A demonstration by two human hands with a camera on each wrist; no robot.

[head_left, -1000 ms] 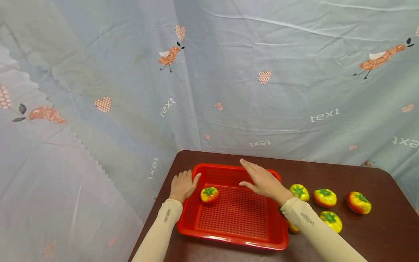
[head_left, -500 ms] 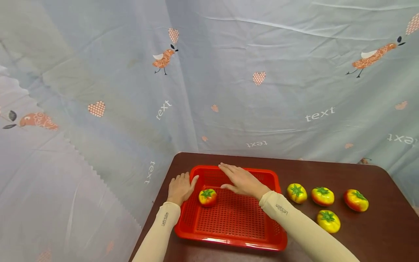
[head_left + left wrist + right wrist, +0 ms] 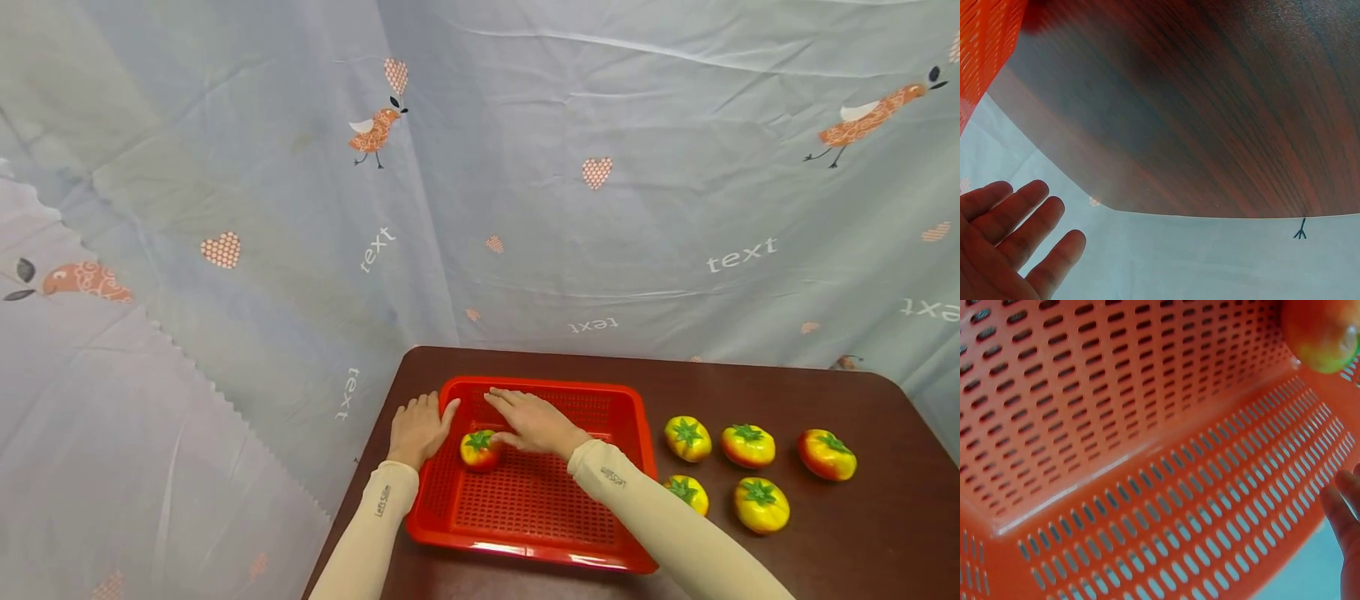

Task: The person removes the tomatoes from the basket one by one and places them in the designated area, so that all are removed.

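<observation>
A red plastic basket with slotted sides stands on the table. One red-and-yellow persimmon with a green leafy top sits inside it, towards the left; part of it shows as a rounded fruit in the right wrist view. Beside the basket's left rim is my left hand, its fingers extended with nothing between them. My right hand hovers over the basket, fingers straight and thumb apart. Its thumb overlaps the persimmon's right edge in the head view; contact cannot be told.
Several more persimmons lie on the dark wooden table right of the basket. One persimmon is partly covered by my right sleeve. A printed pale cloth hangs behind the table.
My right hand has moved left across the basket to beside the persimmon in it, and slightly lower. My left hand has stayed at the left rim.
</observation>
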